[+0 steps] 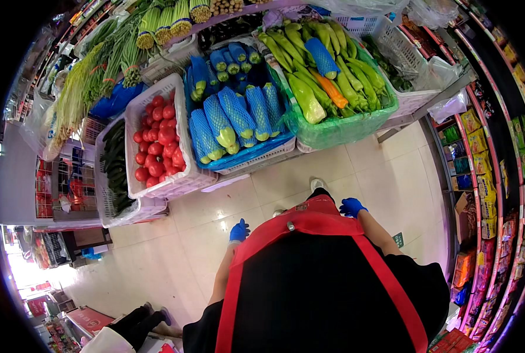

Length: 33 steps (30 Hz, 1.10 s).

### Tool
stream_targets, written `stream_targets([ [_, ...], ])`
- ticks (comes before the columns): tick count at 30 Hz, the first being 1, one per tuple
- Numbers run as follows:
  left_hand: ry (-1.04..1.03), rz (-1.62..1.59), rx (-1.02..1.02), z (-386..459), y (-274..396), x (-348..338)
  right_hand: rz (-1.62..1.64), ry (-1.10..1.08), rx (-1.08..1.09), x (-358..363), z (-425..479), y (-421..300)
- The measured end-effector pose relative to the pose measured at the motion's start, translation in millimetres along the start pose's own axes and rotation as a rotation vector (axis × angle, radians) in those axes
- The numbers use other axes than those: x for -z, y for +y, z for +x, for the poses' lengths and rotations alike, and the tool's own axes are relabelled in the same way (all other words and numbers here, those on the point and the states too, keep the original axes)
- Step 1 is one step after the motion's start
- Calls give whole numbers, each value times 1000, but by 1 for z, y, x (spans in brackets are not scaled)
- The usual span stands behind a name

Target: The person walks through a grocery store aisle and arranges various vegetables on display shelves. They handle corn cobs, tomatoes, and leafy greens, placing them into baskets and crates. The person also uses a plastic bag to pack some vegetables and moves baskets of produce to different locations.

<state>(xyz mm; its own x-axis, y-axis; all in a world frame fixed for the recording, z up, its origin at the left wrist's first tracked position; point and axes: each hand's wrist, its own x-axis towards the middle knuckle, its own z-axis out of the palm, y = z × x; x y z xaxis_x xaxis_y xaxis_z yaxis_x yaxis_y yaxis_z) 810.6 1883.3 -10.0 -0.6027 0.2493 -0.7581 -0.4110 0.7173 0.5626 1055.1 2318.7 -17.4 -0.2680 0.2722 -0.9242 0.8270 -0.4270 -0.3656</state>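
Note:
My left hand [239, 230], in a blue glove, hangs beside the red apron [284, 220], fingers loosely apart and holding nothing. On the other side hangs my right hand [353, 207], also blue-gloved and empty, with its fingers slightly bent. Ahead of me, apart from both hands, a crate lined with blue plastic holds zucchini in blue foam nets [231, 112]. To its right, long green peppers [364, 81] fill a crate wrapped in green film [346, 130]. One netted zucchini [322, 57] lies on these peppers, near an orange pepper [330, 90]. Red tomatoes [156, 148] fill a white crate [178, 185] on the left.
Dark green cucumbers [116, 163] fill the far-left crate. Bundled leafy greens [90, 75] lie behind it. Shelves of packaged goods [485, 185] line my right side. Tiled floor [209, 212] lies between me and the stand. Another person's dark-trousered legs [141, 324] show at lower left.

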Motion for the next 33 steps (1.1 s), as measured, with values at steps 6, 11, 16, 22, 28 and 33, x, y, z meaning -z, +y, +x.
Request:
stream_targets([
  [6,-9,135,-2,12,-15,0,-79,-34,-16,3,15,7],
  [11,-7,-70,71,11,-26,-2,-99,-83,33,2,19,-12],
  [16,93,-205,62,-15,-19,-2,-201,-49,61,-6,11,-52],
  [22,434,225,93,11,-70,-3,-242,-103,266,-18,-6,-91],
  [28,58,993,-364,74,-77,4,-172,18,237,-1,-25,-51],
  [33,-184,1433,-743,64,8,-18,-84,225,65,42,-48,14],
])
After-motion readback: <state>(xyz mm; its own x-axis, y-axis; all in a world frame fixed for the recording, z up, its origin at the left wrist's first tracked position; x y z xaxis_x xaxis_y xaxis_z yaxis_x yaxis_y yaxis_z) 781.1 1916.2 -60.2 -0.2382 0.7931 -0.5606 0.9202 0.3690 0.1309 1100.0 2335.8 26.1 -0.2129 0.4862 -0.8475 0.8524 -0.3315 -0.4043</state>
